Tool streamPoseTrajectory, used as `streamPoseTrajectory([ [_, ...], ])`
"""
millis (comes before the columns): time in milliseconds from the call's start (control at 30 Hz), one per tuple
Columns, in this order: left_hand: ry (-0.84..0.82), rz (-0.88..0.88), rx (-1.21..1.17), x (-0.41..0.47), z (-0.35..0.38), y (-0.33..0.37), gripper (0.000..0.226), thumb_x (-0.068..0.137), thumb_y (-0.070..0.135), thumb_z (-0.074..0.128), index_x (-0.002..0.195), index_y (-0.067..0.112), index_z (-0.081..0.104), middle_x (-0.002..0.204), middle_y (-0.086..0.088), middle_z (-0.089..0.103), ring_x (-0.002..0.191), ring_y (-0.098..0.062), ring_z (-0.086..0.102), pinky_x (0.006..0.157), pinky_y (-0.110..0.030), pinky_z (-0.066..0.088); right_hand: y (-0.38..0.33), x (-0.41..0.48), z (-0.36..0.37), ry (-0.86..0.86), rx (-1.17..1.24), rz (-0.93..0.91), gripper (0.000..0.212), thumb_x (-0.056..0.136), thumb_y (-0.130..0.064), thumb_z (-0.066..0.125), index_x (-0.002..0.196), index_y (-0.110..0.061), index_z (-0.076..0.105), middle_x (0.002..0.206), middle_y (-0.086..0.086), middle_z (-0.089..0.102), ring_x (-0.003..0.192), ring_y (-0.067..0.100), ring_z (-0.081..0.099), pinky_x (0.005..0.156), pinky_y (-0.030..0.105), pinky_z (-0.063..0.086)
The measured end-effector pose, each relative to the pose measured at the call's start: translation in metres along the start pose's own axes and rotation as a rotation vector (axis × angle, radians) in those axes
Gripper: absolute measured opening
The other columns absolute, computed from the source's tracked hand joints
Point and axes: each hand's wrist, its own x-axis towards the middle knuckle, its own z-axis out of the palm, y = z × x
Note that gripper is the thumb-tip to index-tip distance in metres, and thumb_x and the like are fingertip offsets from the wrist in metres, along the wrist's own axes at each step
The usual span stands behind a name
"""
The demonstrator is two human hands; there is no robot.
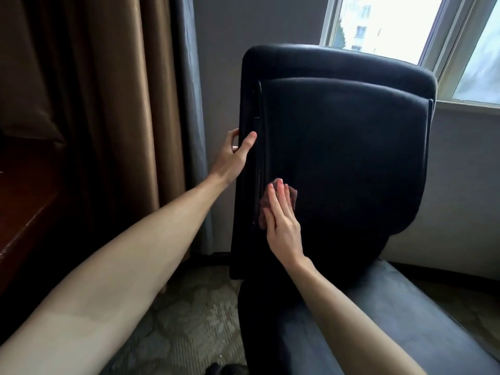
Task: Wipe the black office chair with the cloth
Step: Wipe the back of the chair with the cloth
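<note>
The black office chair (338, 147) fills the middle of the head view, its dark backrest facing me and its seat running toward the bottom right. My left hand (235, 155) grips the backrest's left edge, thumb in front and fingers wrapped behind. My right hand (281, 220) lies flat with fingers together, pressing a small dark reddish-brown cloth (290, 197) against the lower left part of the backrest. Most of the cloth is hidden under my fingers and palm.
Brown and grey curtains (130, 117) hang at the left, close to the chair. A dark wooden furniture edge (24, 212) sits at the far left. A window (405, 25) with a sill is behind the chair at top right. Patterned carpet (189, 320) covers the floor.
</note>
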Motion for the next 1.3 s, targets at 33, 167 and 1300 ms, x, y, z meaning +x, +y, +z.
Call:
streamPoseTrajectory([
  [33,-0.014,0.003,0.004,-0.001,0.000,0.001,0.057,0.096,0.064,0.043,0.144,0.033,0.040,0.112,0.009,0.062,0.104,-0.015,0.059,0.099,-0.037,0.043,0.000,0.001,-0.002,0.009,-0.001,0.005,0.050,0.103,-0.010,0.044,0.152,-0.014,0.032,0.161,-0.001,0.019,0.150,0.010,0.011,0.120,0.022,0.017],
  [167,-0.068,-0.004,-0.007,-0.003,0.000,0.001,0.069,0.089,0.072,0.044,0.147,0.037,0.034,0.130,0.000,0.062,0.117,-0.023,0.061,0.105,-0.045,0.044,-0.008,0.008,-0.018,0.076,-0.072,-0.012,0.042,0.099,-0.008,0.054,0.141,-0.012,0.051,0.150,0.006,0.045,0.140,0.018,0.040,0.111,0.017,0.033],
  [1300,-0.221,-0.417,0.383,0.010,-0.100,0.236,0.048,0.087,0.058,0.061,0.130,0.040,0.049,0.135,-0.005,0.051,0.124,-0.030,0.046,0.098,-0.038,0.038,-0.180,0.272,-0.236,-0.412,-0.249,0.968,0.015,0.088,-0.039,0.059,0.093,-0.027,0.065,0.086,-0.006,0.070,0.083,0.019,0.066,0.076,0.034,0.054],
])
